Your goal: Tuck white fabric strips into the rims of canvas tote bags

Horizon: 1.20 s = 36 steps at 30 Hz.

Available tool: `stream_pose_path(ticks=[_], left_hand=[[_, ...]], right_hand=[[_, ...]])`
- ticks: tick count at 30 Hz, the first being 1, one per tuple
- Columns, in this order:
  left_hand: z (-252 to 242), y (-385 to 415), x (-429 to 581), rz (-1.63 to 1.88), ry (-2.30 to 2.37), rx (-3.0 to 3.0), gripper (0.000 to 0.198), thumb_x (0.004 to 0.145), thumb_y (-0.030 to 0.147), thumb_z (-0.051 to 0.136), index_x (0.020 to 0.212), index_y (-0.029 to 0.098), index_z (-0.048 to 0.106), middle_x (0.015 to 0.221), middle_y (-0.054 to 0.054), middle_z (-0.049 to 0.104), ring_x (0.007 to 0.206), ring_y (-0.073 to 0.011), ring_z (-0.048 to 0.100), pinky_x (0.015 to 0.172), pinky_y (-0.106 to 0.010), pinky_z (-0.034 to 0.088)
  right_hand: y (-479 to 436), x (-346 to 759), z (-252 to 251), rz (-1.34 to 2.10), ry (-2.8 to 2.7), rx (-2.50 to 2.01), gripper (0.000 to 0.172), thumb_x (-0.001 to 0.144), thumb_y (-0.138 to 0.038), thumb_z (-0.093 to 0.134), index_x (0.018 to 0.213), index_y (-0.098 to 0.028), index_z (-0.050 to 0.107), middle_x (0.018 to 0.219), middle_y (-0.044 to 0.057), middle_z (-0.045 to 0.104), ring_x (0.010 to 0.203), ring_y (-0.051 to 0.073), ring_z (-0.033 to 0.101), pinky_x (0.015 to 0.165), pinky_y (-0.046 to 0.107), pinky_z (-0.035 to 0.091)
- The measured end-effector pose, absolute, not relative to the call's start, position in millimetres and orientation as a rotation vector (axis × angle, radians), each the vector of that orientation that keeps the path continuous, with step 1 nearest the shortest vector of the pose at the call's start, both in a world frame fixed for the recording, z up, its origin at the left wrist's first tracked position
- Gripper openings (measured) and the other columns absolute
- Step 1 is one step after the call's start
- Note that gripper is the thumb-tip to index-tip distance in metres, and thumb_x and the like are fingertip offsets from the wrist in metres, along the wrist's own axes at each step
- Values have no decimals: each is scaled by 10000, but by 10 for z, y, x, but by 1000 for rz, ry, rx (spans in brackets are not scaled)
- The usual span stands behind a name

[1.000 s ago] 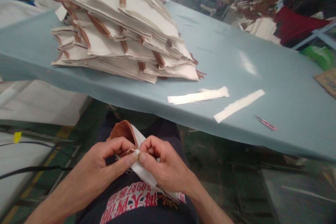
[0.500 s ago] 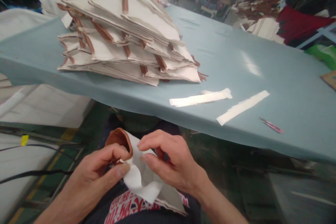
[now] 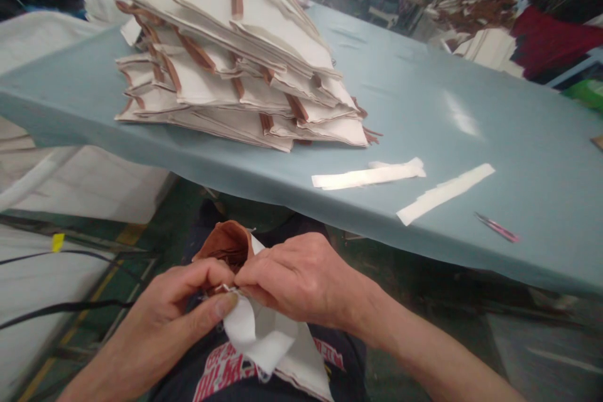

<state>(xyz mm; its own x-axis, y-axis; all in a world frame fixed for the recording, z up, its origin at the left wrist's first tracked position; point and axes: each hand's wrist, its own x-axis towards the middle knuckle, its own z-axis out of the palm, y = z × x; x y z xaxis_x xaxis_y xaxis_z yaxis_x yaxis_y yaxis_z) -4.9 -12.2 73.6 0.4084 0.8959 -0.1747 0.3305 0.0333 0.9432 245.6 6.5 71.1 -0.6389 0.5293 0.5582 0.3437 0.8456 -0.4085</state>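
We see a fabric piece (image 3: 223, 240), brown on its curled inner face and pale outside, held in the lap directly between the two hands. A white strip (image 3: 271, 348) hangs in a loose curl just below the fingertips, its upper end meeting the gathered edge of the cloth. The left hand (image 3: 188, 308) pinches that edge between thumb and bent forefinger; the right hand (image 3: 306, 282) is bent into a pinch at the same spot, its tips close against the left's. Which layer the right takes we cannot tell, since its own knuckles cover it.

We judge the chief risk to be a sharp pull: if the left pinch slackened, the edge could tear, fray or slip away. With the tips so crowded, we might also catch the wrong layer, and the dangling curl could snag beneath the right wrist.

Beneath the hands we note a dark shirt (image 3: 221, 367) with red-and-white lettering. Beyond them lies the table (image 3: 400, 100), bearing, straight ahead and leftward, a stack of pale pieces (image 3: 282, 44) with brown bands; ahead to the right, two groups of loose strips (image 3: 367, 174); and farther right, pink-handled snips (image 3: 497, 227).
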Motion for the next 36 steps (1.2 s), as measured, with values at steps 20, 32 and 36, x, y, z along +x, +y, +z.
stream_pose_path(ticks=[20,32,36], left_hand=[[399,-255,94,687,1098,1054,520,975,684,798,807,205,688,677,50,522,596,-116,385,532,-202,361],[672,-62,412,649,1431,1482,304,817,485,634,631,247,600,573,48,499,539,-143,420,499,-255,336],[661,48,558,615,1476,1513,277,787,475,593,660,236,651,610,21,584,589,-169,493,544,-268,377]], right_hand=[[220,2452,887,1367,-2056,-1030,84,905,-157,634,885,-232,602,703,-94,584,583,81,485,608,231,352],[160,2415,877,1142,-2250,-1303,38,983,-163,683,988,-200,687,802,-19,727,668,139,585,664,292,329],[189,2422,890,944,-2385,-1534,91,1053,-174,632,1052,-166,723,911,76,809,738,187,631,683,332,296]])
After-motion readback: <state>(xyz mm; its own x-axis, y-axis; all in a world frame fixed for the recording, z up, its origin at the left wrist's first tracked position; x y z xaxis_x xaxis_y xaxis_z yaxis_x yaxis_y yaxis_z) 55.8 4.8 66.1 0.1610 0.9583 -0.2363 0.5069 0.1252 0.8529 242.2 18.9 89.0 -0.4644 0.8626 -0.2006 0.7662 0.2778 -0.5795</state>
